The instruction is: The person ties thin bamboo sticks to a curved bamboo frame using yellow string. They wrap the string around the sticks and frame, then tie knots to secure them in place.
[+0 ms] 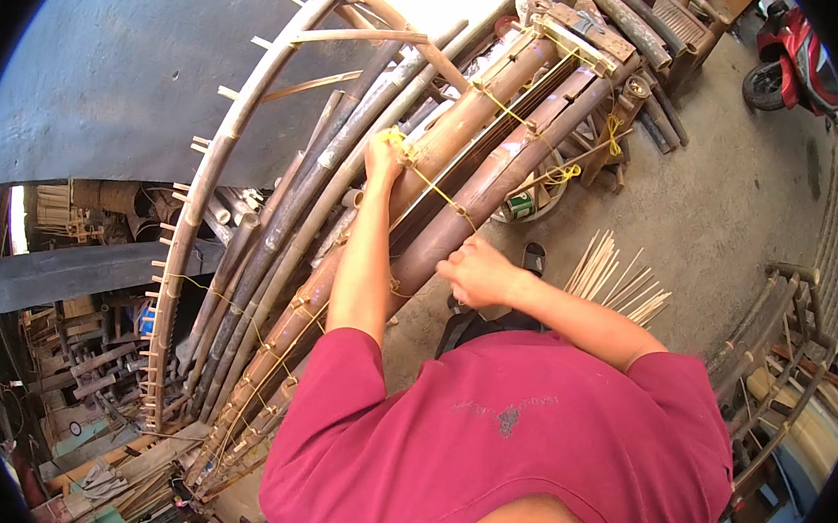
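Two thick brown bamboo poles (518,162) lie side by side in front of me, with a dark slatted gap between them. Yellow cord (434,190) crosses over both, tied around small sticks. My left hand (384,159) is closed on a bunched hank of yellow cord (398,143) at the left pole's outer side. Beside the right pole, my right hand (481,273) is curled into a fist or pinch. The crossing cord runs down toward it, but its fingers hide whatever they hold. Another looped yellow cord (563,174) hangs off a thin stick farther right.
A curved bamboo frame with pegs (217,165) rises at left, next to several dark poles (297,195). A wooden crosspiece (575,44) spans the poles' far end. Thin bamboo sticks (617,280) fan out right of my arm. A red motorbike (797,60) stands far right.
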Demonstrator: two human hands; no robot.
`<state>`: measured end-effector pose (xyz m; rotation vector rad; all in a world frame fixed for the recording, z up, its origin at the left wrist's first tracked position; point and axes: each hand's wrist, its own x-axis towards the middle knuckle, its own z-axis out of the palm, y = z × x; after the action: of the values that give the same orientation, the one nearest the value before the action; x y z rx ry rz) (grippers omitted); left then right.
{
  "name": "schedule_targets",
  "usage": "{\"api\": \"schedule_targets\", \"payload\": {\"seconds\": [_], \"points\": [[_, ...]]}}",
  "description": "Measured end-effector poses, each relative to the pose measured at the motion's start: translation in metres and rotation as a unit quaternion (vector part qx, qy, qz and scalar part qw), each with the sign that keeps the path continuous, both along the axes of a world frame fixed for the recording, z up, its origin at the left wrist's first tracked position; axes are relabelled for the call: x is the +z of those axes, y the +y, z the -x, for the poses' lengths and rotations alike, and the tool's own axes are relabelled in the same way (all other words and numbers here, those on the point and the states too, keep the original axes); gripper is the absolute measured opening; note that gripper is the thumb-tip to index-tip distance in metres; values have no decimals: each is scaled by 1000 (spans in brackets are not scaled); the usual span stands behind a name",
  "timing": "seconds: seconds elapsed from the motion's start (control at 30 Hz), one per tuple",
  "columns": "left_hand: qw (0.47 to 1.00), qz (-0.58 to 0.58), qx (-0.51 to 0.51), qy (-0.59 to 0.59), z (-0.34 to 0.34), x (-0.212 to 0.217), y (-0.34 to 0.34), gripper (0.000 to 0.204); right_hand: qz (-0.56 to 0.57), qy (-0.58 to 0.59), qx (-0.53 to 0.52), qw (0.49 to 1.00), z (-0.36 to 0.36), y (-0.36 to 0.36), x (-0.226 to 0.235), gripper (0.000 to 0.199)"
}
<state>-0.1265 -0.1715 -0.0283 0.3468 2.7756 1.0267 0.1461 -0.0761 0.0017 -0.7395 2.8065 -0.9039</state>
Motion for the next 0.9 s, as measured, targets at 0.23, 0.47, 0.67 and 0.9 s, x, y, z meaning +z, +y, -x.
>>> {"api": "schedule_targets", "payload": {"seconds": [0.23, 0.47, 0.67, 0.9], "points": [[988, 113, -30, 104, -49, 53, -113, 38, 553, -532, -150, 623, -38, -115, -27, 37], [942, 299, -110, 101, -178, 48, -167, 30, 609, -99, -306, 725, 55, -208, 62, 32], [998, -4, -55, 31, -164, 13, -182, 32, -92, -60, -203, 973, 173, -154, 47, 54], [999, 7, -26, 39, -167, -1, -198, 30, 177, -97, 119, 972, 46, -124, 56, 29]]}}
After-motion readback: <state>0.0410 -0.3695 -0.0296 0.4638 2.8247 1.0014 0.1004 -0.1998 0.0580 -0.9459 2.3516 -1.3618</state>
